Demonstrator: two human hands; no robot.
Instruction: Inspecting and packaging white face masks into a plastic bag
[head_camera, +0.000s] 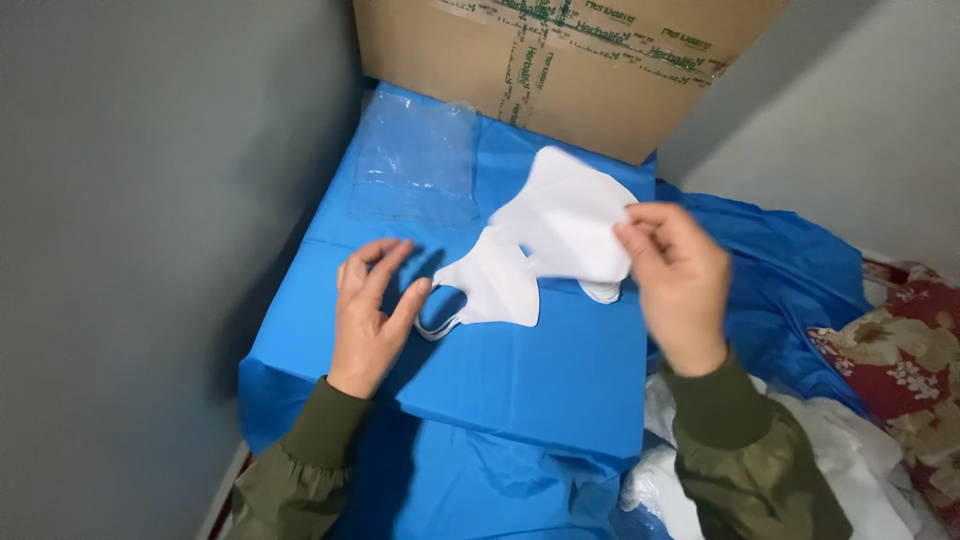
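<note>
Two bare hands, olive-green sleeves
L hand (368, 320) & R hand (678, 285): no gloves, rings or watch visible. Both arms in olive-green long sleeves, matte woven fabric w/ soft creases; L cuff gathered at wrist w/ elastic-type puckering, fabric bunched just behind it; R cuff a plain snug band at wrist, sleeve widening & looser toward the forearm; no logos or markings seen on either

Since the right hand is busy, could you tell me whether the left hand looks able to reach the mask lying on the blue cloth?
Probably yes: the left hand is open beside the flat mask, with nothing between them.
</note>
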